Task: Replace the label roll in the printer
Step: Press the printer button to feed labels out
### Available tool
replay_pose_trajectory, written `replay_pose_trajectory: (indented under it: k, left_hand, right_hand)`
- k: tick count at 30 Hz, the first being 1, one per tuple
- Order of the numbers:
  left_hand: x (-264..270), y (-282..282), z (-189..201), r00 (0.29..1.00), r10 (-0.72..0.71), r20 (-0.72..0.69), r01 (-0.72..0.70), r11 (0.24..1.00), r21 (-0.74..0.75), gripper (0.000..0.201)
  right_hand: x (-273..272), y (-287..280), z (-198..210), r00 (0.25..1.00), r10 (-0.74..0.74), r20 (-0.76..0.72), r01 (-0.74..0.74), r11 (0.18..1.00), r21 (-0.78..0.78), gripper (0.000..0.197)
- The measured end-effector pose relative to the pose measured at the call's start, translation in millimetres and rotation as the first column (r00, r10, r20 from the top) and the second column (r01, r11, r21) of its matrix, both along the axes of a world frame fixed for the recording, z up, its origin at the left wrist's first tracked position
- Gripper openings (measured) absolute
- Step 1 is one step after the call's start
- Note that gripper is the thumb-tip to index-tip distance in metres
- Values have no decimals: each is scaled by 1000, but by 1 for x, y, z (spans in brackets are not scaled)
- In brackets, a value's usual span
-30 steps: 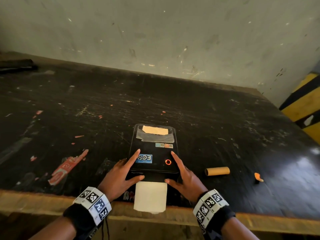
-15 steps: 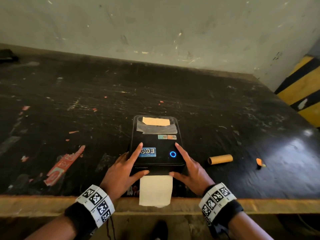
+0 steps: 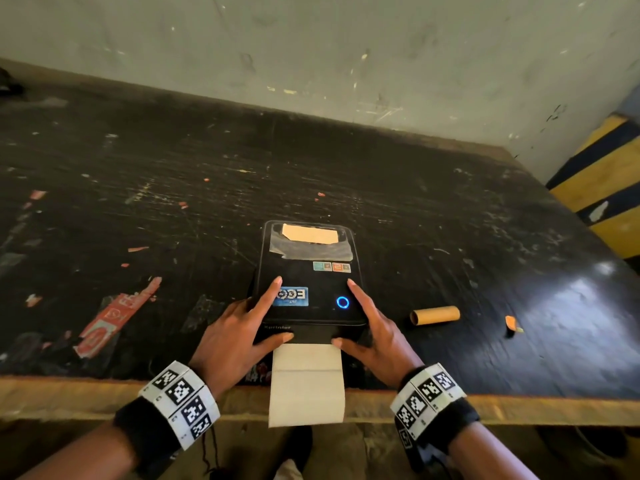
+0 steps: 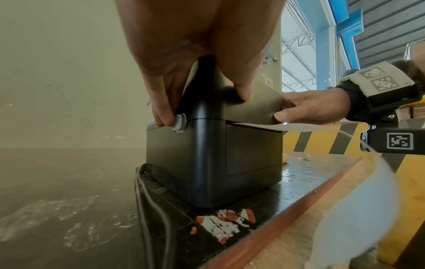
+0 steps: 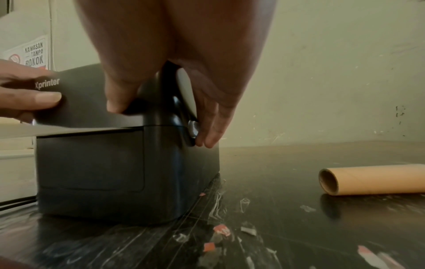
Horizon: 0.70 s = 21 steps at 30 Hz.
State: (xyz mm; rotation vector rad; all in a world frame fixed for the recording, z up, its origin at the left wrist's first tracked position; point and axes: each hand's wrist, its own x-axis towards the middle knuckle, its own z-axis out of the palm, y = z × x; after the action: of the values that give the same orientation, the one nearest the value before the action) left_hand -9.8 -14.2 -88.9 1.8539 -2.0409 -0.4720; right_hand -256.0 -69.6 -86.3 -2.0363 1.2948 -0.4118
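Head view: printer (image 3: 308, 289) at the desk (image 3: 138, 209) near edge, lid down, ring light blue. Left hand (image 3: 239, 337) and right hand (image 3: 374, 337) clasp its front corners; label strip (image 3: 306, 382) hangs from the slot. Empty core (image 3: 434, 315) right of printer.

Left wrist view: fingers (image 4: 161, 102) at the side latch (image 4: 179, 123). Advice: press evenly.

Right wrist view: fingers (image 5: 210, 127) at the opposite latch (image 5: 192, 130). Confirm both catch.
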Motion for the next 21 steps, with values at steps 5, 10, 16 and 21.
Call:
replay_pose_trajectory:
  k: [5, 10, 16, 21]
  left_hand:
    - [0, 0, -4, 1000, 7, -24, -7, 1000, -7, 91]
    - [-1, -1, 0, 1000, 18, 0, -18, 1000, 19, 89]
    - [-3, -1, 2, 998, 44, 37, -46, 997, 55, 83]
    - [-3, -1, 1, 998, 43, 34, -45, 998, 48, 84]
  right_hand:
    - [0, 1, -2, 1000, 3, 14, -3, 1000, -9, 97]
    - [-1, 1, -3, 1000, 12, 26, -11, 1000, -26, 98]
    - [-1, 1, -3, 1000, 9, 23, -9, 1000, -12, 98]
    - [0, 1, -2, 1000, 6, 25, -6, 1000, -17, 98]
